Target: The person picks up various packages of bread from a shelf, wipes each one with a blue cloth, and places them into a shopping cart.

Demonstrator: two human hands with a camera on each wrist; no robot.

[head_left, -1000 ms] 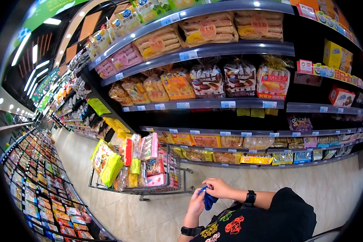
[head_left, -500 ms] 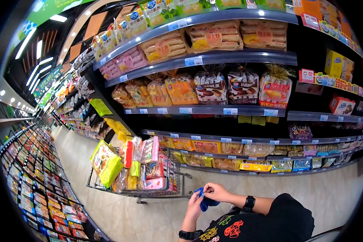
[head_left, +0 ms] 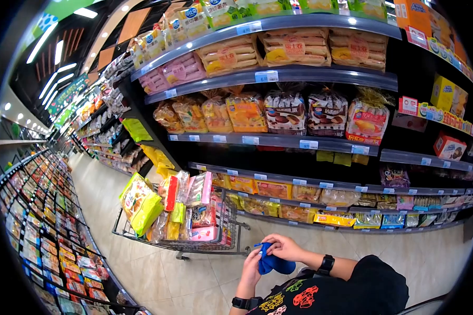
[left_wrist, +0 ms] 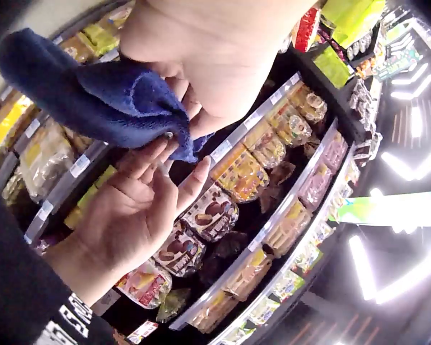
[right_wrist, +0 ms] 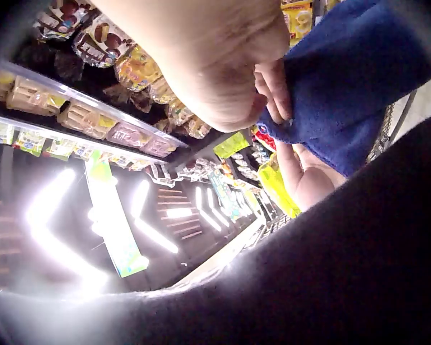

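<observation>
Left hand (head_left: 250,269) and right hand (head_left: 283,248) both pinch the blue cloth (head_left: 276,265), near side, right of the shopping cart (head_left: 229,223). Caution: the cloth's right end hangs unsupported; if both pinches loosen, it could drop to the floor (head_left: 205,275).

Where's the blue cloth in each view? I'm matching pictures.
Head: blue cloth, low, slightly right of centre.
Left wrist: blue cloth, upper left.
Right wrist: blue cloth, upper right.
Shared landmark: brown-and-white snack bags: above centre, just below centre, upper left, respectively.
</observation>
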